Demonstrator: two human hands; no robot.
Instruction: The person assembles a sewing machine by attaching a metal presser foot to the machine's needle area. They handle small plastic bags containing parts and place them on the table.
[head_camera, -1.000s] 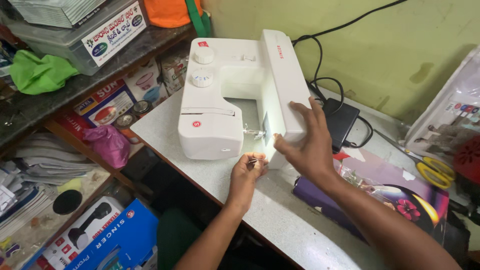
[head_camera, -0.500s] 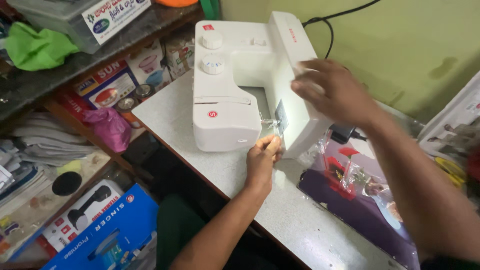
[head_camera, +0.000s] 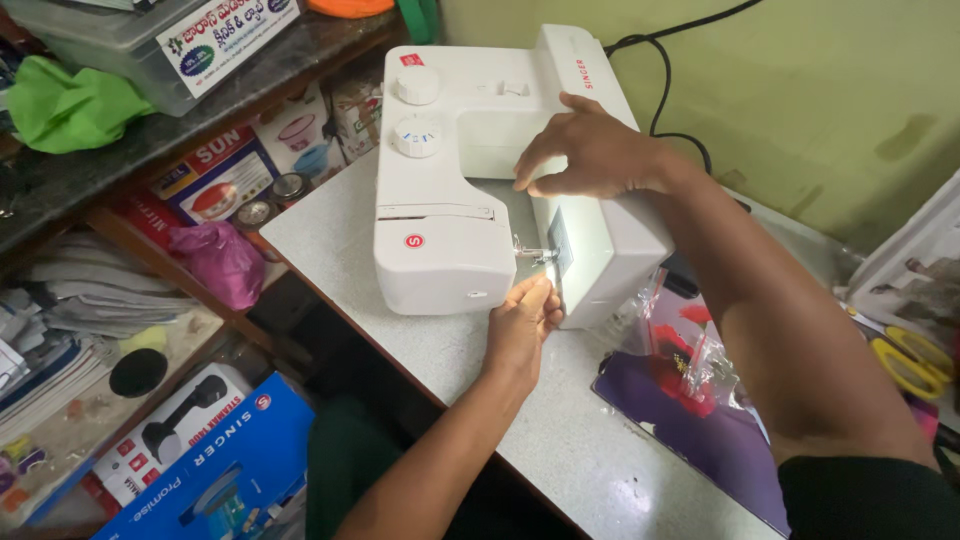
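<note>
A white sewing machine (head_camera: 450, 190) lies on its side on a grey table (head_camera: 330, 250), with two round dials on its upper face. My left hand (head_camera: 522, 322) is at the needle area (head_camera: 532, 254), fingers pinched close to the small metal parts; whether it grips anything I cannot tell. My right hand (head_camera: 590, 150) rests palm down on the machine's base plate, fingers spread over its edge. A black power cord (head_camera: 668, 90) runs from behind the machine up the green wall.
A clear bag with purple and red cloth (head_camera: 690, 400) lies right of the machine. Yellow scissors (head_camera: 915, 365) sit far right. Shelves on the left hold boxes, a green cloth (head_camera: 70, 105) and a pink bag (head_camera: 220, 262). A blue box (head_camera: 215, 465) stands below.
My right hand moved from the table side of the machine up onto its base plate. My left hand stayed at the needle area. The view shifted closer to the machine.
</note>
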